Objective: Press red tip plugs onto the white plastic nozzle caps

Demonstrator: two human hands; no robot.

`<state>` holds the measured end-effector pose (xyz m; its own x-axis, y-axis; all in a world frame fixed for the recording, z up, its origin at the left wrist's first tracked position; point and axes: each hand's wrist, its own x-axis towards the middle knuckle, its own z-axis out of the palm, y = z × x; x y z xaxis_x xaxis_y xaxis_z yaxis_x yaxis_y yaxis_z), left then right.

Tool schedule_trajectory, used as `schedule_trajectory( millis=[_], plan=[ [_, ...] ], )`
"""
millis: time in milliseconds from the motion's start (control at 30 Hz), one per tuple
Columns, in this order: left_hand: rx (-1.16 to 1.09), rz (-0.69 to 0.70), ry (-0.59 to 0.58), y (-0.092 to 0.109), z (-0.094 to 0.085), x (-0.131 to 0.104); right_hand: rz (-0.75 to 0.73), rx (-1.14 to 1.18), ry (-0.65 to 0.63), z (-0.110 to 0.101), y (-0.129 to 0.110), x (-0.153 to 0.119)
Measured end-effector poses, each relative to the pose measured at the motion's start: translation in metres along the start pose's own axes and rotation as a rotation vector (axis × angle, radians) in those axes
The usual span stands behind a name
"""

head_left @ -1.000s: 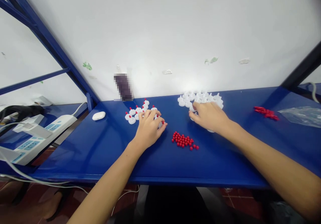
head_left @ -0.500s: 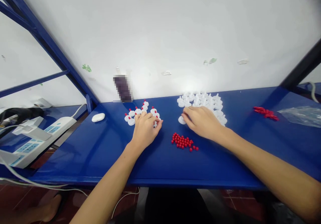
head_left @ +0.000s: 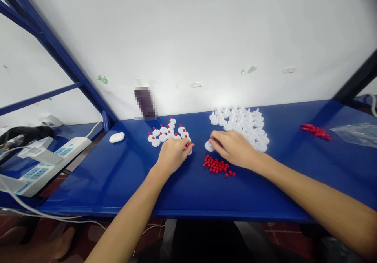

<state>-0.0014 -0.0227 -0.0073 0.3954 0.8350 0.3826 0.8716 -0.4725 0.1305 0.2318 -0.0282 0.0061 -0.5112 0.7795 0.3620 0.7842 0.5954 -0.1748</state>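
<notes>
My left hand (head_left: 174,151) is closed at the near right side of several red-tipped white pieces (head_left: 156,140). Its fingertips meet at a white piece with a red tip at the group's right end. My right hand (head_left: 232,145) pinches a plain white piece (head_left: 209,146) that stands apart on the blue table (head_left: 188,192). Behind that hand lies a crowded group of plain white pieces (head_left: 243,117), each with a small upright spout. Small red balls or caps (head_left: 216,165) are piled between my hands, toward the front.
Red pieces (head_left: 316,131) and a clear plastic bag (head_left: 357,137) lie at the right. A white case (head_left: 117,137) is at the left, past which a power strip (head_left: 50,165) with cables sits. A blurred dark object (head_left: 145,103) leans on the wall.
My right hand has moved slightly left and nearer, bringing the plain white piece away from the group. My left hand's fingers have drawn closer together at the right end of the red-tipped pieces.
</notes>
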Motion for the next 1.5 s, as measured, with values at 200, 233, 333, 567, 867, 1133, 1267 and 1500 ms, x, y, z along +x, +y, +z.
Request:
schedule_trajectory(
  millis=[200, 233, 333, 567, 867, 1133, 1267, 1500],
  plan=[
    [0.038, -0.085, 0.162, 0.003, -0.002, -0.003, -0.041, 0.082, 0.009, 0.004, 0.0, -0.002],
    [0.001, -0.061, 0.203, 0.007, -0.003, -0.004, -0.067, 0.1, 0.036, 0.005, 0.0, -0.002],
    [-0.198, 0.084, 0.237, 0.021, -0.004, -0.009, -0.24, 0.135, 0.185, 0.006, -0.002, -0.002],
    [-0.612, 0.18, 0.058, 0.036, 0.003, -0.011, -0.329, 0.367, 0.377, 0.007, -0.009, -0.003],
    [-0.736, -0.002, -0.01, 0.028, 0.006, -0.016, -0.271, 0.234, -0.257, -0.006, 0.015, 0.0],
    [-0.649, 0.034, -0.055, 0.03, 0.003, -0.012, -0.327, 0.342, -0.298, -0.007, 0.021, 0.002],
    [-0.571, 0.088, -0.031, 0.03, 0.002, -0.01, -0.308, 0.338, -0.289, -0.003, 0.02, 0.002],
    [-0.526, 0.077, 0.062, 0.028, 0.008, -0.009, -0.302, 0.288, -0.256, -0.001, 0.018, 0.002]
  ],
)
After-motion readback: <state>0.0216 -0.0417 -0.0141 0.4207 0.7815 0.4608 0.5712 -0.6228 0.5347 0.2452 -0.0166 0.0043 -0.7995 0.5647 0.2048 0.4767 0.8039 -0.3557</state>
